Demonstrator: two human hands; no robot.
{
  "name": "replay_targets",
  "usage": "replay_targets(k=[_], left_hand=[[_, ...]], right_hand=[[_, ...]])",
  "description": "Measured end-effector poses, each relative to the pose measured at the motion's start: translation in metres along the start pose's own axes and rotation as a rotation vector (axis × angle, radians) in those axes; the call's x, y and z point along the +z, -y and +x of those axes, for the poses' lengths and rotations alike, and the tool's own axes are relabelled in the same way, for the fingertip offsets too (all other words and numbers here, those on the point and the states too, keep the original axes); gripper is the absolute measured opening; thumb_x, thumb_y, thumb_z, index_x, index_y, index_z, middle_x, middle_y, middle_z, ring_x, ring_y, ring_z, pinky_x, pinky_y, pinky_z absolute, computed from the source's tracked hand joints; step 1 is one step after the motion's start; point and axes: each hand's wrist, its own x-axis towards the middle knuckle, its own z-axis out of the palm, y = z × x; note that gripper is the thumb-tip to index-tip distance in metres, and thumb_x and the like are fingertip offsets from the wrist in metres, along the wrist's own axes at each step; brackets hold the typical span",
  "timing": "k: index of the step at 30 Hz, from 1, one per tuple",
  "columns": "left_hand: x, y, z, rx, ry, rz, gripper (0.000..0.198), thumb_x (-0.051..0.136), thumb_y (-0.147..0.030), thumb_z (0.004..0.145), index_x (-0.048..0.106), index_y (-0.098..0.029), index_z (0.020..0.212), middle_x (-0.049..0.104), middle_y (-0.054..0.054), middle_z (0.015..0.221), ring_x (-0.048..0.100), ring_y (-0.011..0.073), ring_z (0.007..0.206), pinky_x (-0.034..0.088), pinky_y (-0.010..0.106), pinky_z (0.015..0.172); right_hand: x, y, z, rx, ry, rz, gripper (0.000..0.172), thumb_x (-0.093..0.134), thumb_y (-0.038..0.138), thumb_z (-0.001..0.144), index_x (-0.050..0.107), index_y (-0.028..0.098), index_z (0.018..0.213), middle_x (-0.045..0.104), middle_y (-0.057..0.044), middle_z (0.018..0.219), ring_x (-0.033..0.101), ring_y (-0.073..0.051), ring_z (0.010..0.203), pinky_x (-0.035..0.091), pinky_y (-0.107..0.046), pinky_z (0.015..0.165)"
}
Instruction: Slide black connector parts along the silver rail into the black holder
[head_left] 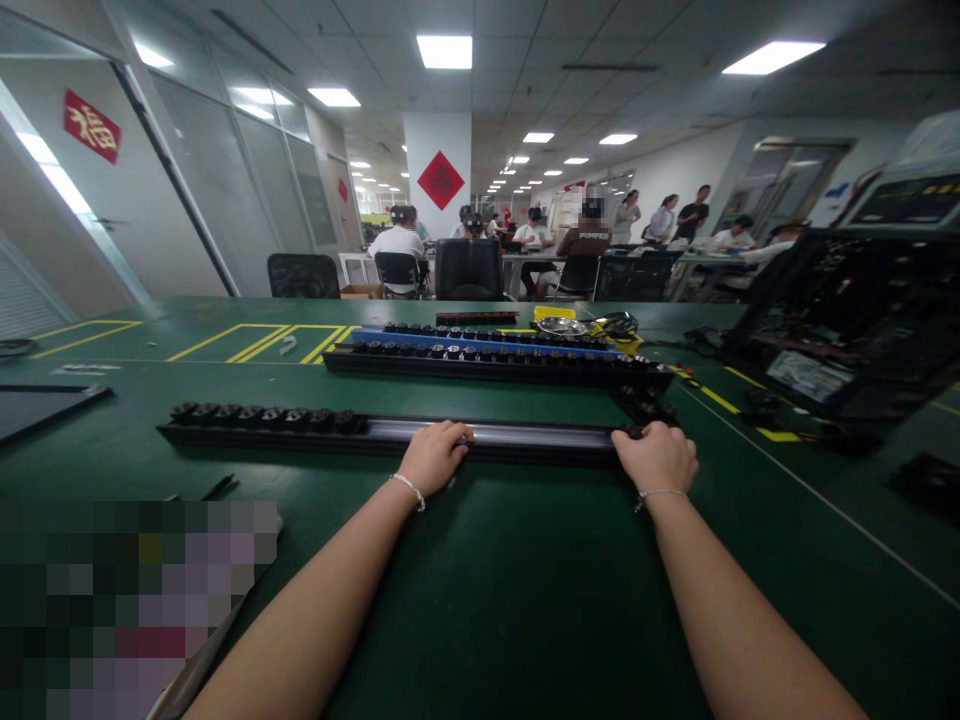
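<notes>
A long black rail (525, 455) lies across the table in front of me, with a shiny channel along its top. Several small black round parts (274, 415) stand in a row in its left half. My left hand (435, 458) rests on the middle of the rail, its fingers curled over the near edge. At the rail's right end, my right hand (660, 460) is closed, with a small black part (636, 432) showing by the thumb; most of it is hidden. Just behind that hand is a heap of dark parts (649, 402).
Farther back, another black rail (487, 368) filled with parts lies before a blue strip (367, 337). A metal dish (562, 327) and yellow tray (555, 313) sit behind. An opened black equipment case (810, 320) stands right. Seated people (397, 240) work beyond the table.
</notes>
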Motion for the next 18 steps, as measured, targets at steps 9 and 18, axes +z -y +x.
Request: replay_targets(k=[9, 18], left_hand=[[0.0016, 0.002, 0.0004, 0.024, -0.02, 0.011, 0.015, 0.051, -0.024, 0.082, 0.058, -0.026, 0.095, 0.06, 0.001, 0.092, 0.055, 0.0185, 0.089, 0.04, 0.03, 0.076], [0.0024, 0.002, 0.001, 0.002, 0.0, 0.044, 0.017, 0.052, -0.025, 0.081, 0.058, -0.027, 0.097, 0.059, 0.001, 0.091, 0.054, 0.0187, 0.09, 0.04, 0.031, 0.078]], right_hand=[[0.0021, -0.0018, 0.0014, -0.013, -0.009, -0.001, 0.046, 0.046, 0.05, 0.067, 0.06, 0.014, 0.092, 0.055, -0.015, 0.096, 0.047, -0.031, 0.093, 0.039, -0.04, 0.074], [0.0029, -0.0033, 0.002, -0.022, -0.022, -0.006, 0.047, 0.046, 0.051, 0.067, 0.061, 0.013, 0.091, 0.055, -0.015, 0.095, 0.048, -0.031, 0.092, 0.04, -0.039, 0.074]])
